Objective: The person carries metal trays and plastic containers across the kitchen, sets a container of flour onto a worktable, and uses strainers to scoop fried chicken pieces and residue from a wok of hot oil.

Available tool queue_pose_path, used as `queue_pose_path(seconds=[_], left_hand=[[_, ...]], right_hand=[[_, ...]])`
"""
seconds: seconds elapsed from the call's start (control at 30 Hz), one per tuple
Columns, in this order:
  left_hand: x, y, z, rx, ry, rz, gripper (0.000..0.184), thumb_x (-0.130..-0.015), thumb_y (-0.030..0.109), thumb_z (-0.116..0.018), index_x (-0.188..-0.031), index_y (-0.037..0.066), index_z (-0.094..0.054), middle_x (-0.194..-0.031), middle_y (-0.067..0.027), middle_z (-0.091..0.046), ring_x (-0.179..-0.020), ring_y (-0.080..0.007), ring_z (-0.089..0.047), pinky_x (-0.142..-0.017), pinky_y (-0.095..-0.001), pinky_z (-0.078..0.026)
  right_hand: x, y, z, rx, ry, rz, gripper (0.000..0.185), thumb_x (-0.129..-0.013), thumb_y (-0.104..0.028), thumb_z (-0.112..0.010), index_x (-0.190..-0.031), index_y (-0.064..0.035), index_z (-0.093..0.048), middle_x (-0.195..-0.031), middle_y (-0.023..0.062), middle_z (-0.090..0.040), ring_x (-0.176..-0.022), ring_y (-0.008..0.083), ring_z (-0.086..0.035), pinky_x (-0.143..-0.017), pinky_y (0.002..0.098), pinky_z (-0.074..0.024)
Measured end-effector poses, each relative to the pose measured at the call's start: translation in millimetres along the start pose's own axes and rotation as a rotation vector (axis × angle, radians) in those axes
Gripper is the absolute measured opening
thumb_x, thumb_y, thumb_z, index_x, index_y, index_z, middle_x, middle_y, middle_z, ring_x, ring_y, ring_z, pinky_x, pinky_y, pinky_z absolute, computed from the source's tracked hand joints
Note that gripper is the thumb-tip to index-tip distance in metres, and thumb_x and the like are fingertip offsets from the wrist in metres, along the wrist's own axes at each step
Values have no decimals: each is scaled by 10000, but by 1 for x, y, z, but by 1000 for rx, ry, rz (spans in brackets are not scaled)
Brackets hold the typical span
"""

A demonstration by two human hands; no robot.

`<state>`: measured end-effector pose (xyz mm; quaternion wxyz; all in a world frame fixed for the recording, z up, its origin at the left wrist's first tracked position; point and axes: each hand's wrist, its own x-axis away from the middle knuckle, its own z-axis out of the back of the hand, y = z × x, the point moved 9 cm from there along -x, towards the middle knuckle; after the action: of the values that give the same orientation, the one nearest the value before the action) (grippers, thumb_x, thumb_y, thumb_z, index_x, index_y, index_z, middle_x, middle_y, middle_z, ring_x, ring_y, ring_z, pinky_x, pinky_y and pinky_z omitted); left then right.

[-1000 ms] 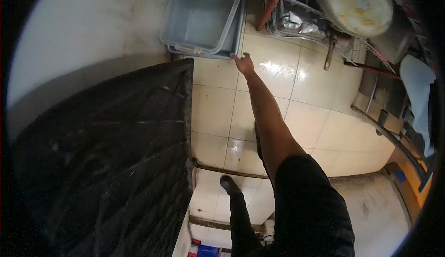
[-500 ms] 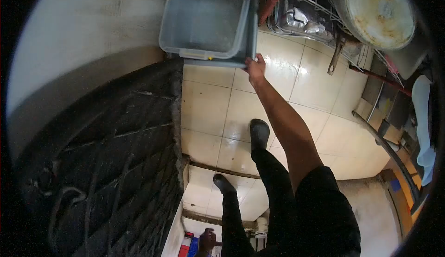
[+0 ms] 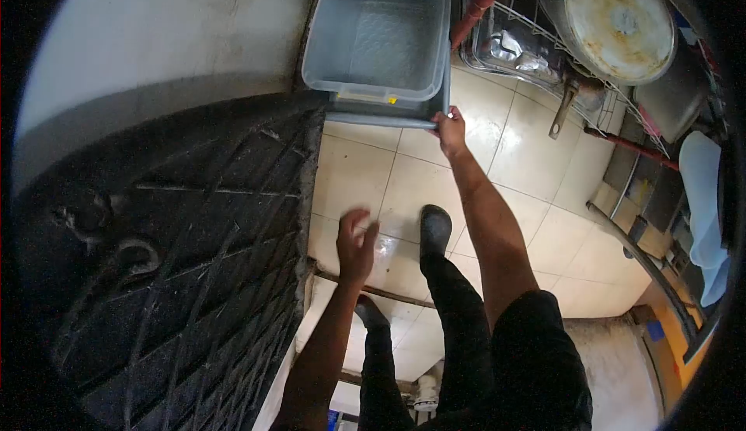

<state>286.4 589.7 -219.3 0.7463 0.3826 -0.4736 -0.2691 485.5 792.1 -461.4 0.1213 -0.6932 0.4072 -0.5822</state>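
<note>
My right hand (image 3: 450,132) is closed around the near right corner of a grey tray-like rim (image 3: 373,121), whose lower structure is hidden. On it sits a translucent plastic bin (image 3: 332,87) with a small yellow mark on its near side; no contents show in the visible part. Lower down, my left hand (image 3: 357,246) hangs in the air above the tiled floor (image 3: 350,174). Its fingers are apart and slightly curled, with nothing in them. A dark diamond-lattice metal gate (image 3: 225,252) stands to its left.
A wire rack (image 3: 536,15) at the upper right holds a large round stained pan (image 3: 622,23) and a long-handled pan (image 3: 563,112). A red pole (image 3: 486,3) stands beside the bin. White wall (image 3: 171,34) lies upper left. A raised sill (image 3: 381,289) crosses the floor near my boots (image 3: 436,229).
My left hand has come up from the bottom edge towards the bin. Bin, grey rim and my right hand now appear farther right and slightly lower; the view has shifted a little too.
</note>
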Motion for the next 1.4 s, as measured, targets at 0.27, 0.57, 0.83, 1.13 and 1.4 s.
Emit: queue_pose_path(seconds=[0.27, 0.57, 0.83, 1.13, 1.4], left_hand=[[-164, 2, -85, 533, 32, 458, 881, -746, 622, -575, -1377, 88, -274, -1356, -147, -337, -1267, -259, -312, -988, -443, -316], [-229, -137, -57, 315, 254, 503, 745, -691, 280, -700, -1292, 47, -325, -1234, -126, -432, -1083, -248, -468, -869, -358, -412], [-99, -100, -55, 459, 121, 337, 381, -686, -31, -551, -1044, 33, -438, -936, -69, -455, -817, -162, -480, -664, -285, -425], [115, -93, -5, 462, -50, 489, 397, -734, 7, -608, -1083, 30, -420, -994, -78, -482, -869, -172, -499, -705, -311, -417], [350, -14, 95, -109, -568, 356, 469, -767, 188, -643, -1157, 48, -424, -1128, -105, -463, -958, -205, -495, -773, -354, -445]], right_hand=[[-50, -36, 26, 200, -102, 51, 162, -734, -19, -535, -867, -103, -494, -751, 27, -549, -659, 155, -575, -610, 324, -554], [-27, -45, 72, 367, -174, 74, 141, -754, -53, -551, -873, -114, -508, -722, -8, -560, -642, 113, -554, -584, 286, -501], [111, -51, 115, 359, -80, 12, 169, -763, 52, -513, -872, -76, -488, -687, 8, -527, -581, 92, -484, -499, 241, -399], [357, -43, 185, 297, 101, -3, 205, -719, 82, -535, -864, -52, -479, -701, 51, -543, -609, 117, -525, -522, 260, -449], [743, -27, 225, 284, 467, 41, 150, -730, 18, -573, -847, -52, -510, -660, 67, -549, -590, 154, -548, -503, 295, -464]])
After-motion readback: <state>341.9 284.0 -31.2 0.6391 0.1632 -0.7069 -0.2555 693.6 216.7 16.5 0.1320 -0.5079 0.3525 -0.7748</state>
